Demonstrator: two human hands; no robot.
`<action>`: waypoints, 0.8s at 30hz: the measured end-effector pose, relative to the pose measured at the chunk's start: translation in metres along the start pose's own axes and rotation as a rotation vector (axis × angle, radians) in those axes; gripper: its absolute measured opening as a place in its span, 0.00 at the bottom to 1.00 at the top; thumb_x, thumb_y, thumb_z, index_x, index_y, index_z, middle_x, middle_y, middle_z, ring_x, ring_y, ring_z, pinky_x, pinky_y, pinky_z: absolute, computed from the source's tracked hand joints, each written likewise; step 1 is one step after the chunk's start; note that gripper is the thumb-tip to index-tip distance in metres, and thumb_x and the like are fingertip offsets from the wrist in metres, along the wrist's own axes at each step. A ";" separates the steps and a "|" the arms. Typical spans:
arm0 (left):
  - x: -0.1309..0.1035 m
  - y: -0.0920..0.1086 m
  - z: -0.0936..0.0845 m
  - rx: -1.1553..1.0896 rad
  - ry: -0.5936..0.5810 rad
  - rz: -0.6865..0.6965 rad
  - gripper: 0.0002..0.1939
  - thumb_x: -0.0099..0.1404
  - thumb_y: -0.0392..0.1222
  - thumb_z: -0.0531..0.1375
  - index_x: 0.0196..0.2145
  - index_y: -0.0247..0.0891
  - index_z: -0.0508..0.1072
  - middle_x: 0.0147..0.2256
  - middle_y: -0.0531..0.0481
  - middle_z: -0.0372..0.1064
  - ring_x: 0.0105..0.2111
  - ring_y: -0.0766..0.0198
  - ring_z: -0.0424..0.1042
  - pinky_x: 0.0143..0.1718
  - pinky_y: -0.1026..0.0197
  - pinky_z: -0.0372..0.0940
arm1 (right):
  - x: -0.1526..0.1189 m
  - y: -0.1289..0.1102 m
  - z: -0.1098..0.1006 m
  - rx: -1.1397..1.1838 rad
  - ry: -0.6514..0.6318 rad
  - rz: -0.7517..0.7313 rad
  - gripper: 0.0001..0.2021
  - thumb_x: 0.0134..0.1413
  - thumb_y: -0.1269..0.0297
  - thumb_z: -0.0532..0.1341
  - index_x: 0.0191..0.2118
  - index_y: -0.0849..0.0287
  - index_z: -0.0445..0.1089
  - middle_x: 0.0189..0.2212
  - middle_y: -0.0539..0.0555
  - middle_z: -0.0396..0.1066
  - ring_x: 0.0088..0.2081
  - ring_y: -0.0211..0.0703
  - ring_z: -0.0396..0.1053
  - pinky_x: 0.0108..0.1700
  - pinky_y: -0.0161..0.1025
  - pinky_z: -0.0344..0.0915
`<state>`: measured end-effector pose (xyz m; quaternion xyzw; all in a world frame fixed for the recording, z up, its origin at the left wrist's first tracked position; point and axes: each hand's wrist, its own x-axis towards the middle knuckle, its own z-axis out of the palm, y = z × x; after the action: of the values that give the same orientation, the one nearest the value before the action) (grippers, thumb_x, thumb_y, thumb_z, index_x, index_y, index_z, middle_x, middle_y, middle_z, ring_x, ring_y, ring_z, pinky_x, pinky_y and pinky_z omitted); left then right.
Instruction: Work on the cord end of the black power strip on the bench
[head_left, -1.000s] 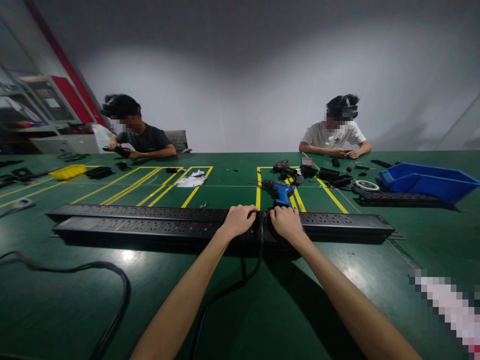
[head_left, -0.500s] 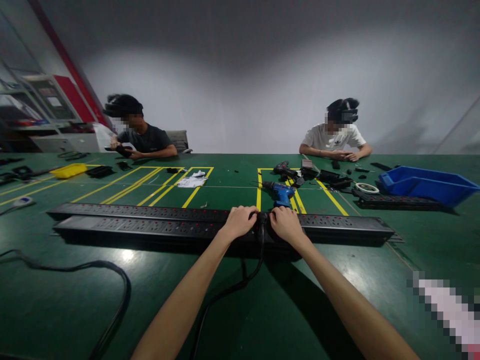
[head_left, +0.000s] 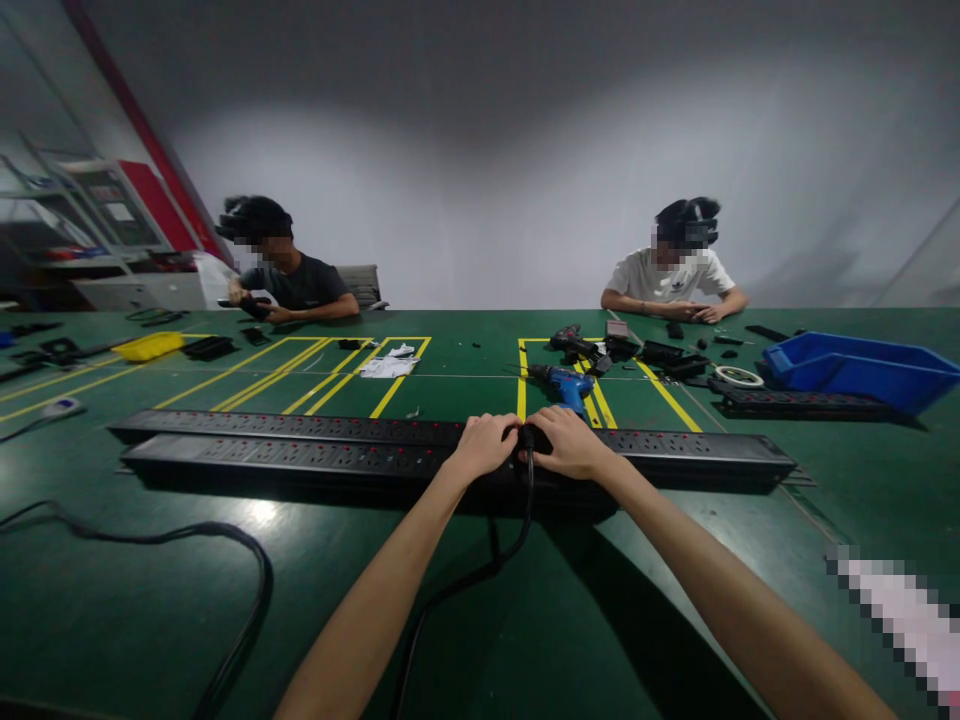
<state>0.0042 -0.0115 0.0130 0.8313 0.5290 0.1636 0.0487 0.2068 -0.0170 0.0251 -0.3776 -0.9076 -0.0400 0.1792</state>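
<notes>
Two long black power strips lie side by side across the table, the near power strip [head_left: 277, 462] in front of the far power strip [head_left: 705, 452]. A black plug [head_left: 528, 440] stands in the near strip's right part, its cable [head_left: 514, 548] trailing down toward me. My left hand [head_left: 486, 442] is closed over the near strip just left of the plug, fingers curled toward its far side. From the right, my right hand [head_left: 566, 442] pinches the plug between thumb and fingers. The fingertips of both hands are partly hidden.
Behind the strips lie a blue cordless drill [head_left: 564, 385], a second drill [head_left: 574, 343] and white papers [head_left: 388, 364]. A blue bin [head_left: 855, 370] stands right, a yellow tray [head_left: 150, 347] left. A loose cable [head_left: 187, 530] curves at front left. Two people sit opposite.
My right hand has shifted left from the strip onto the plug, its thumb now at the plug's near side. My left hand stays on the strip. The view has turned slightly.
</notes>
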 end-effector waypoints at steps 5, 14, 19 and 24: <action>0.001 -0.003 0.003 0.003 0.005 0.003 0.16 0.71 0.46 0.49 0.49 0.48 0.73 0.46 0.50 0.76 0.48 0.54 0.72 0.52 0.50 0.61 | 0.016 0.008 -0.004 -0.223 -0.090 -0.156 0.26 0.59 0.41 0.55 0.44 0.63 0.70 0.38 0.62 0.70 0.40 0.51 0.64 0.44 0.44 0.54; 0.003 -0.005 0.005 0.020 -0.011 -0.010 0.15 0.71 0.45 0.49 0.48 0.45 0.72 0.44 0.46 0.76 0.48 0.52 0.72 0.51 0.50 0.62 | 0.039 0.018 0.005 -0.369 -0.189 -0.304 0.22 0.59 0.45 0.57 0.41 0.63 0.69 0.38 0.62 0.71 0.38 0.49 0.66 0.41 0.42 0.54; 0.002 -0.007 0.004 -0.005 -0.022 -0.003 0.15 0.71 0.44 0.48 0.49 0.47 0.72 0.45 0.47 0.76 0.49 0.53 0.72 0.52 0.51 0.61 | 0.040 0.016 0.009 -0.333 -0.200 -0.214 0.21 0.62 0.47 0.53 0.41 0.62 0.70 0.37 0.61 0.73 0.38 0.49 0.68 0.40 0.41 0.55; 0.002 -0.008 0.004 -0.022 -0.016 0.004 0.15 0.71 0.44 0.48 0.49 0.47 0.72 0.45 0.47 0.76 0.49 0.53 0.71 0.52 0.51 0.61 | 0.039 0.014 0.011 -0.327 -0.202 -0.206 0.18 0.62 0.51 0.55 0.40 0.63 0.71 0.36 0.62 0.74 0.37 0.49 0.70 0.40 0.41 0.56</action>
<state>-0.0005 -0.0056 0.0075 0.8330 0.5252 0.1626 0.0617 0.1882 0.0219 0.0280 -0.3091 -0.9361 -0.1667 0.0186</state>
